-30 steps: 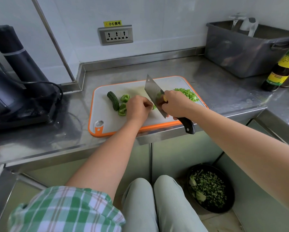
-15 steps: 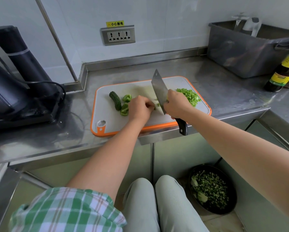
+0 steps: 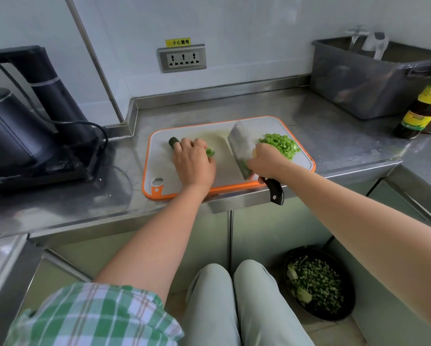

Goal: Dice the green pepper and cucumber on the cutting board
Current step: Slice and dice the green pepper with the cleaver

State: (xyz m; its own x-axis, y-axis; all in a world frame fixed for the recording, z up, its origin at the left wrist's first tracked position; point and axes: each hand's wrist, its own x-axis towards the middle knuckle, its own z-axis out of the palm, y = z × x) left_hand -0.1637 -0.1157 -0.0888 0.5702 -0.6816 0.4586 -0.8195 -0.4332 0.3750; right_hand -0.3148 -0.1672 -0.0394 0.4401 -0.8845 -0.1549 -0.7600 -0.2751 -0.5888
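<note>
Steel counter (image 3: pixel 329 136), grey tub (image 3: pixel 359 88) at far right. White cutting board (image 3: pixel 159 158) with orange rim at the near edge. Cleaver (image 3: pixel 238 146) tilted, edge down on the board, green bits along it. Right hand (image 3: pixel 269 162) wrapped around the cleaver handle. Left hand (image 3: pixel 193 162) palm-down, fingers bent over pepper pieces (image 3: pixel 210 152); actual grip not discernible. Diced pepper pile (image 3: pixel 280 144) at the board's far right corner. Cucumber (image 3: pixel 173 141) stub at far left, just beside the left fingers.
</note>
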